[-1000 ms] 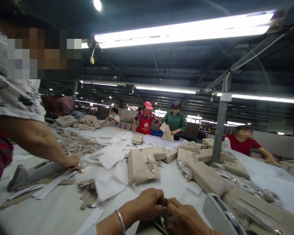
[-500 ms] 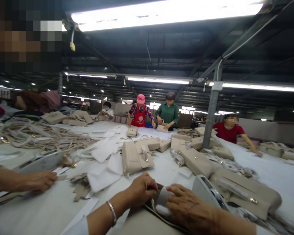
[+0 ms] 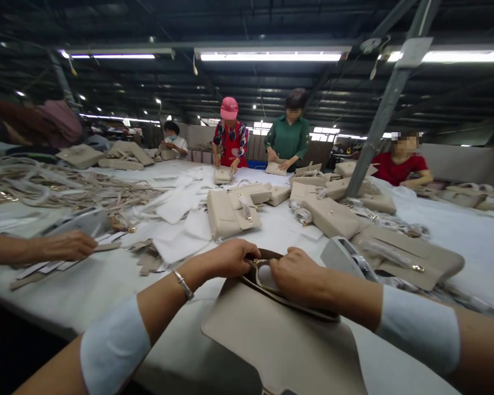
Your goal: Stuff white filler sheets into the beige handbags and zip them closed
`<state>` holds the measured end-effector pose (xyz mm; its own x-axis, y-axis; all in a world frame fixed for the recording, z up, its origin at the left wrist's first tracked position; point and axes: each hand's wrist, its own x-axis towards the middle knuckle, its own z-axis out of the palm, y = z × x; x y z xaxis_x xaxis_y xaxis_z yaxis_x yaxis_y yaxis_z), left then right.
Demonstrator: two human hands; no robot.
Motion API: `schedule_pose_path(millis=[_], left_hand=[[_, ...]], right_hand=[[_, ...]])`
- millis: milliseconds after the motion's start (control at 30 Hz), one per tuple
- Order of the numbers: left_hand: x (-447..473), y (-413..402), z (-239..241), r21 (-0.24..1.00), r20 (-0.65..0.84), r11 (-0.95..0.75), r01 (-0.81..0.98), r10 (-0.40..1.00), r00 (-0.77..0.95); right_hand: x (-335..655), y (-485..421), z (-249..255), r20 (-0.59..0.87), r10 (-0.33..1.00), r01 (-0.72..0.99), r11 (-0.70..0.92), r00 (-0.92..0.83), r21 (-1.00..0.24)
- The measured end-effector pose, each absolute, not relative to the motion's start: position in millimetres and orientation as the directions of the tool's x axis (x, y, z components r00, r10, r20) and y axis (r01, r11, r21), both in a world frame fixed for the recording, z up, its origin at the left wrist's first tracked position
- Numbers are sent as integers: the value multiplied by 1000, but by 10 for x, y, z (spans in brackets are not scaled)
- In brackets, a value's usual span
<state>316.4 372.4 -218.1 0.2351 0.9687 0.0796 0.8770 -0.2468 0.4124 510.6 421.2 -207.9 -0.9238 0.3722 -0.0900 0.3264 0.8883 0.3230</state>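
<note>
Handbag Opening: Position of Both Hands

At far left, a co-worker's hand (image 3: 72, 247) is touching a beige strip (image 3: 108, 247). Scraps (image 3: 149, 263) are lying to its right. The person's left hand (image 3: 233, 258) is gripping the handbag's rim, fingers curled narrow beside a gold zip fitting (image 3: 255, 262). The beige handbag (image 3: 292, 345) is lying open directly before the person, its flap extending toward the person. White material (image 3: 267, 276) is showing inside the opening. The right hand (image 3: 298, 274) is bending its fingers into the opening; whether it is grasping anything cannot be told. A grey device (image 3: 346, 258) is standing just beyond the right forearm, beside another beige bag (image 3: 411, 252).
</note>
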Motion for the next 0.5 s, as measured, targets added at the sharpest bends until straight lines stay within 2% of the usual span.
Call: schedule_pose_path(millis=[67, 167, 367, 433, 500], left_hand=[[3143, 3722, -2194, 378, 110, -258, 889, 966, 233], [3134, 3709, -2198, 316, 134, -263, 912, 964, 231], [3169, 3690, -2158, 6, 246, -226, 974, 945, 218], [3131, 3696, -2160, -32, 227, -216, 976, 949, 218], [3073, 3710, -2183, -14, 214, -223, 975, 951, 221]], right_hand=[[5028, 4239, -2081, -118, 427, 379, 877, -896, 296], [4944, 4277, -2128, -124, 410, 368, 891, -904, 264], [4869, 4312, -2163, -43, 274, 255, 933, -961, 252], [4858, 4335, -2155, 5, 245, 237, 932, -970, 274], [4839, 4365, -2167, 45, 242, 245, 922, -969, 299]])
